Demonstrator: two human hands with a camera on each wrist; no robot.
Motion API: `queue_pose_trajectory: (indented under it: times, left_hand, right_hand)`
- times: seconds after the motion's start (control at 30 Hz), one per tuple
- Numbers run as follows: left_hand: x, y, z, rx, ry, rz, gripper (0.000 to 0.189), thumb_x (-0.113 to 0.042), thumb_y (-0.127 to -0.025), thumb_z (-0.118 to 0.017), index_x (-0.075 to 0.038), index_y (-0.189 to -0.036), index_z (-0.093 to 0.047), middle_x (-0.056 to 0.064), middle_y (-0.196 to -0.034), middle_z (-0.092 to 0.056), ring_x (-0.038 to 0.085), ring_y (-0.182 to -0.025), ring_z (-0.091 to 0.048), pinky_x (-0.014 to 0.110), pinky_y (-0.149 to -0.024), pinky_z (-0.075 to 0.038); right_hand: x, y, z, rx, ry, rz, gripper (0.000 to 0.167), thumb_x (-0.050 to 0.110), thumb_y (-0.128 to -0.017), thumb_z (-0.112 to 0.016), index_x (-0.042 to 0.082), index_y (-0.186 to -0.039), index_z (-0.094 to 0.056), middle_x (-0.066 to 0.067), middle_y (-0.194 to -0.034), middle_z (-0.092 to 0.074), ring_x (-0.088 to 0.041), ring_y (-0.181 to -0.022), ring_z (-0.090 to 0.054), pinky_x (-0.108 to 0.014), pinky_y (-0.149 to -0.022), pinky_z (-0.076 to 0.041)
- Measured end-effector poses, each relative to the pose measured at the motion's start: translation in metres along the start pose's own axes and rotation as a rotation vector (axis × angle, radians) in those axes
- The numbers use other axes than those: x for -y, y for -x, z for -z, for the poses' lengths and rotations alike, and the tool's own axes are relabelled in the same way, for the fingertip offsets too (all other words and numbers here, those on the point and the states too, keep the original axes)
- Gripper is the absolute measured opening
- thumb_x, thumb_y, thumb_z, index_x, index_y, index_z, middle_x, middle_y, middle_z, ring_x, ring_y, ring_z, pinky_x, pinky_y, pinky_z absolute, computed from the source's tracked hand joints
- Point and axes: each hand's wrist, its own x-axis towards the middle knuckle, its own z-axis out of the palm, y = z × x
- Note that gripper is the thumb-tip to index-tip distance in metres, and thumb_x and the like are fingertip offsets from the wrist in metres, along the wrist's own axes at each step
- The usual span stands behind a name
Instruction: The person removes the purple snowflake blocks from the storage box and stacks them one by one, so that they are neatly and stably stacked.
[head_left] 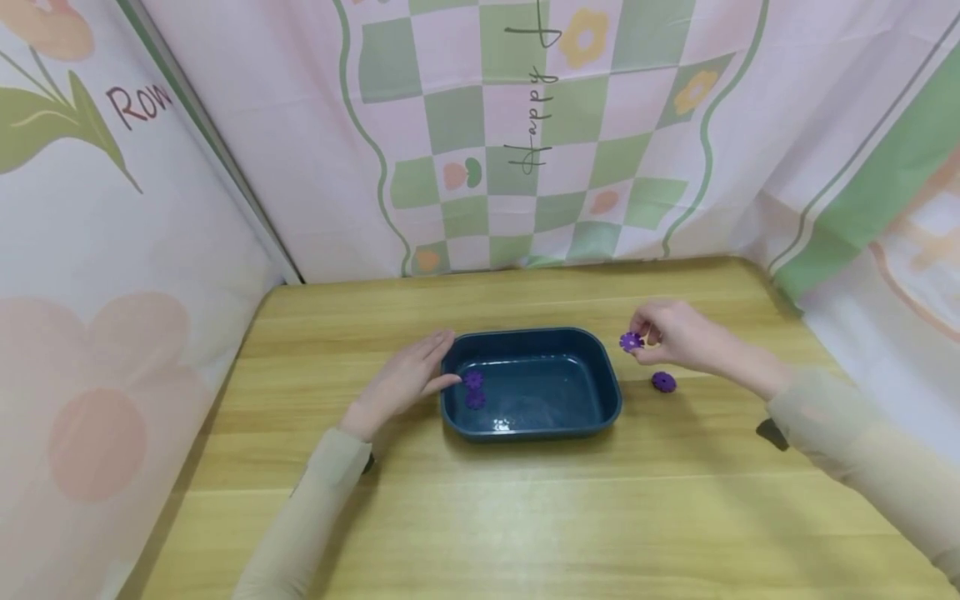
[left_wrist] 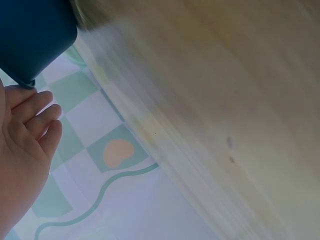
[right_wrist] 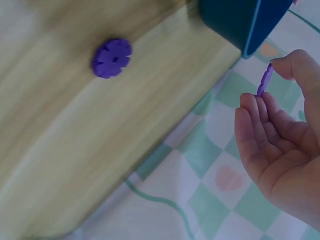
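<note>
A dark blue rectangular bin [head_left: 536, 423] stands on the table, with two purple notched discs [head_left: 475, 400] lying inside at its left end. My left hand [head_left: 405, 373] touches the bin's left rim, its fingers fairly straight; the left wrist view shows the fingertips [left_wrist: 44, 97] beside the bin's edge. Just right of the bin, above the table, my right hand [head_left: 671, 335] pinches a purple notched disc [head_left: 632, 341] between thumb and fingers. In the right wrist view that disc [right_wrist: 265, 80] is seen edge-on. Another purple notched disc [head_left: 663, 382] lies on the table below the right hand.
The wooden table [head_left: 525, 517] reaches back to a checkered curtain [head_left: 517, 192]. A patterned curtain [head_left: 112, 333] borders the left side, and another curtain [head_left: 885, 275] hangs on the right.
</note>
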Motion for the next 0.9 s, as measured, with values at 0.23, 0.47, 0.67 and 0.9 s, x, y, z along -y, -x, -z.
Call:
queue_pose_trajectory:
  times: [0.23,0.47,0.67,0.9]
  left_hand:
    - [0.0,0.0,-0.002,-0.02,-0.004,-0.011,0.071,-0.045,-0.099,-0.055,0.002,-0.15,-0.038,0.02,-0.155,-0.042,0.033,-0.144,-0.042,0.049,-0.119,-0.039]
    - [-0.001,0.0,-0.002,-0.011,0.001,-0.007,0.072,-0.046,-0.1,-0.054,0.002,-0.15,-0.037,0.02,-0.155,-0.041,0.033,-0.145,-0.041,0.048,-0.12,-0.038]
    - [-0.001,-0.001,-0.001,0.0,0.0,0.0,0.072,-0.047,-0.1,-0.053,0.001,-0.152,-0.035,0.02,-0.156,-0.04,0.033,-0.145,-0.04,0.048,-0.12,-0.037]
    - [-0.001,0.001,0.001,-0.016,0.021,-0.008,0.071,-0.044,-0.1,-0.054,0.002,-0.15,-0.037,0.021,-0.155,-0.041,0.033,-0.145,-0.041,0.049,-0.119,-0.038]
  right_hand:
    - [-0.011,0.011,-0.003,0.04,-0.001,-0.105,0.019,0.005,-0.07,-0.079,0.003,-0.085,-0.067,-0.004,-0.077,-0.069,-0.014,-0.068,-0.063,-0.019,-0.058,-0.055]
    - [-0.021,0.02,-0.007,0.023,0.001,-0.118,0.019,0.005,-0.069,-0.08,0.003,-0.083,-0.066,-0.004,-0.076,-0.07,-0.015,-0.065,-0.063,-0.017,-0.056,-0.054]
    - [-0.031,0.029,-0.014,0.002,-0.017,-0.103,0.018,0.004,-0.068,-0.079,0.004,-0.08,-0.066,-0.004,-0.074,-0.068,-0.014,-0.063,-0.062,-0.016,-0.054,-0.053]
    - [-0.04,0.037,-0.021,0.036,-0.039,-0.155,0.022,0.006,-0.067,-0.083,0.003,-0.081,-0.066,-0.006,-0.073,-0.067,-0.013,-0.062,-0.061,-0.016,-0.054,-0.052]
